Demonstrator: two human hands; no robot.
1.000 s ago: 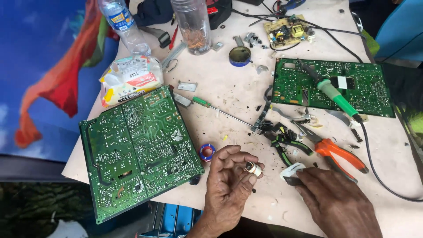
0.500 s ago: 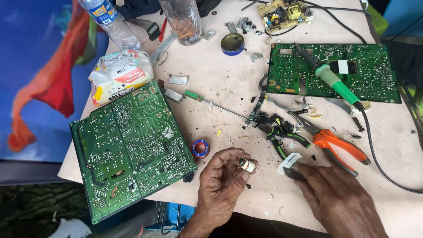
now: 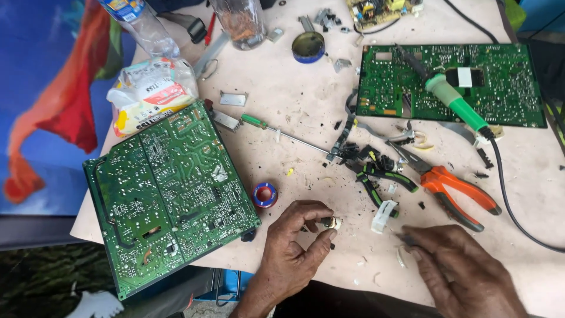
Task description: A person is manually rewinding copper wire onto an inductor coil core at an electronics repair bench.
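Left hand (image 3: 294, 244) pinches small component (image 3: 333, 223); jar (image 3: 238, 22) holds bits.

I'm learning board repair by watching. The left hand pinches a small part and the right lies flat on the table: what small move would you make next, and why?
Probably turn the small cylindrical part in the left hand to look at its leads. It sits between thumb and fingertips, off the table, while the right hand holds no tool and the pliers lie apart.
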